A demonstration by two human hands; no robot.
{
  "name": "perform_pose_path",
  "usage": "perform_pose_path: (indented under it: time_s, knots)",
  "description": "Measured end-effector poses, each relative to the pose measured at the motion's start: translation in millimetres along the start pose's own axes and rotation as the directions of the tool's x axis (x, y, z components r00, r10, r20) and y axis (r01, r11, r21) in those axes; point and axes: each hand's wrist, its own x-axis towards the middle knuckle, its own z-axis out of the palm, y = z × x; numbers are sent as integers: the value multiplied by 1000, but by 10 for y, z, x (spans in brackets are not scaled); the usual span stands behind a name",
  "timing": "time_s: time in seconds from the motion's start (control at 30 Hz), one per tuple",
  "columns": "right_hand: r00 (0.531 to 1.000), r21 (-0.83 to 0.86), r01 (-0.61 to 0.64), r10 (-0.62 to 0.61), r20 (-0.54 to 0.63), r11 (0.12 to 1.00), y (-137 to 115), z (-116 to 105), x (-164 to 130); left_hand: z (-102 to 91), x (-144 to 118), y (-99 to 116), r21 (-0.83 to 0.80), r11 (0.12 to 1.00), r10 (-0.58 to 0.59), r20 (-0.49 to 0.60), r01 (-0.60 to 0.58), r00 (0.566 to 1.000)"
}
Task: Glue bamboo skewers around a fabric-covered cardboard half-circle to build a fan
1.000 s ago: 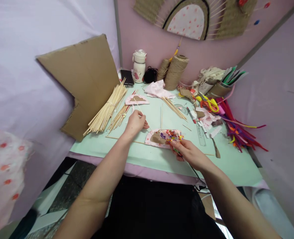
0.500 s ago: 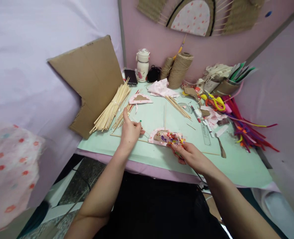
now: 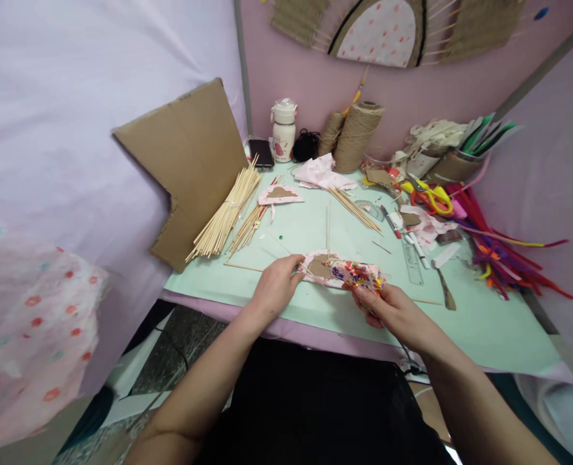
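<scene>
The left hand (image 3: 276, 287) and right hand (image 3: 393, 310) are pinching the flowery cloth piece (image 3: 344, 271) at both ends, keeping it flat on the table (image 3: 480, 323) between the fingers.

A pink fabric piece (image 3: 344, 271) with multicoloured floral print lies on the mint-green mat (image 3: 484, 323), near yellow-orange scissors (image 3: 429, 197).

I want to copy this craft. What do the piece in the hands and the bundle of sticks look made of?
The piece looks like brown cardboard wrapped in pink flower-print cloth, matte, with soft folded edges. The bundle of sticks looks like pale bare bamboo or wood: thin, straight, unpainted.
</scene>
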Motion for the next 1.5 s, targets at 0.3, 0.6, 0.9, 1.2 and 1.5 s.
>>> perform_pose_path:
  time_s: [0.3, 0.6, 0.9, 1.2, 1.5]
  knots:
    - [995, 6, -50, 51, -81, 999, 111, -142, -115, 123, 10, 66, 38, 999, -1, -20, 1, 1000]
    - [993, -21, -25, 23, -114, 999, 69, -188, -140, -11, -16, 61, 73, 997, -25, 8, 25, 1000]
    - [990, 32, -29, 33, -137, 999, 167, -217, -187, -109, -91, -38, 91, 996, 13, 87, -21, 996]
    - [980, 107, 57, -35, -198, 993, 301, -214, -262, -165, -102, -260, 141, 979, 146, 12, -146, 989]
    - [579, -32, 42, -50, -814, 999, 792, -1064, -288, -195, -54, -265, 162, 965, 203, 35, -206, 979]
